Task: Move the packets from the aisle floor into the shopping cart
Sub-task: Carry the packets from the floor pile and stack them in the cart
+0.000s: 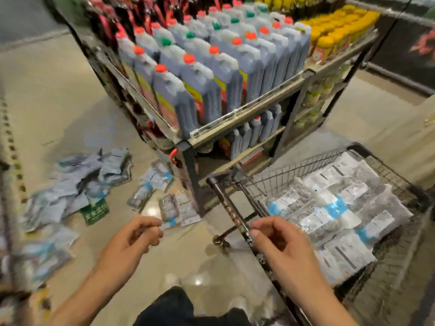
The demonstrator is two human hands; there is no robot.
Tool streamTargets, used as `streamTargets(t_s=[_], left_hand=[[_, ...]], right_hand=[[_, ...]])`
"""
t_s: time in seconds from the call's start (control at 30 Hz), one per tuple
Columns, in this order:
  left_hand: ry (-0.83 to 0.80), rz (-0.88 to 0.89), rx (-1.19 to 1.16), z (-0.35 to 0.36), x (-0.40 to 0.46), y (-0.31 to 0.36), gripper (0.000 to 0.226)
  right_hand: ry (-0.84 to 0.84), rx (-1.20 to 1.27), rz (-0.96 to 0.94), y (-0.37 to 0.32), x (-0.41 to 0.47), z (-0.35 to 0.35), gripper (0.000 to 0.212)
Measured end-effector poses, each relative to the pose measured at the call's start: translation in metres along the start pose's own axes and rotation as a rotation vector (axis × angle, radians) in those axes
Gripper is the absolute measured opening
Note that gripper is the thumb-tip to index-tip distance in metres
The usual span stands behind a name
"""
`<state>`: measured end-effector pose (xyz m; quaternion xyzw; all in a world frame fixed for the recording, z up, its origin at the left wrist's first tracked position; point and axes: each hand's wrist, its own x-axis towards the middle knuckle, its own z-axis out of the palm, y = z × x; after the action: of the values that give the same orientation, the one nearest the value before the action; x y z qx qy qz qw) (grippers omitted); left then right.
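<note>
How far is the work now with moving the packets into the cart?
Done: many packets already lie in the shopping cart. In hand: nothing; the left hand and right hand hang loosely curled and empty. Left: a pile of packets and several loose ones remain on the floor.

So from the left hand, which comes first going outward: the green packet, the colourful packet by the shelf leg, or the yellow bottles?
Measured from the left hand in the head view:
1. Colourful packet, on the floor just ahead of the fingers.
2. Green packet, on the floor further left.
3. Yellow bottles, on the shelf, far right.
</note>
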<state>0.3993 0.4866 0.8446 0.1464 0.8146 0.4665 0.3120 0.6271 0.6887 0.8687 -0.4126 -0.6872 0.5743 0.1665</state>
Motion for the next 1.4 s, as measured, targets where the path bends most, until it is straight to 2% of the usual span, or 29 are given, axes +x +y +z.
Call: streamTargets(t_s=[0.13,0.3,0.5,0.63,0.87,1.13,1.27,1.4], left_hand=[[0.150,-0.080,-0.088,-0.057,-0.015,-0.040,0.016],[0.346,-0.180,-0.240,-0.142,-0.033,-0.098,0.011],[0.474,-0.318,-0.309,-0.252,-0.053,-0.160,0.015],[0.582,-0.385,-0.348,-0.311,-0.056,-0.194,0.015],[0.643,-0.405,-0.389,-0.376,-0.034,-0.202,0.015],[0.679,-0.481,-0.418,-0.429,0.048,-0.195,0.016],[0.752,-0.541,-0.508,-0.463,0.088,-0.180,0.014],[0.864,-0.538,-0.574,-0.497,0.122,-0.166,0.015]], right_hand=[[-0.166,-0.041,-0.062,-0.034,0.017,0.059,0.012],[-0.353,-0.045,-0.061,-0.073,0.026,0.166,0.015],[-0.466,-0.089,-0.001,-0.098,0.023,0.303,0.005],[-0.552,-0.157,0.009,-0.107,0.021,0.381,0.008],[-0.652,-0.259,0.036,-0.128,0.049,0.461,0.009],[-0.698,-0.272,0.115,-0.153,0.125,0.562,0.009],[-0.784,-0.273,0.143,-0.181,0.169,0.619,0.009],[-0.931,-0.317,0.072,-0.213,0.206,0.678,0.008]])
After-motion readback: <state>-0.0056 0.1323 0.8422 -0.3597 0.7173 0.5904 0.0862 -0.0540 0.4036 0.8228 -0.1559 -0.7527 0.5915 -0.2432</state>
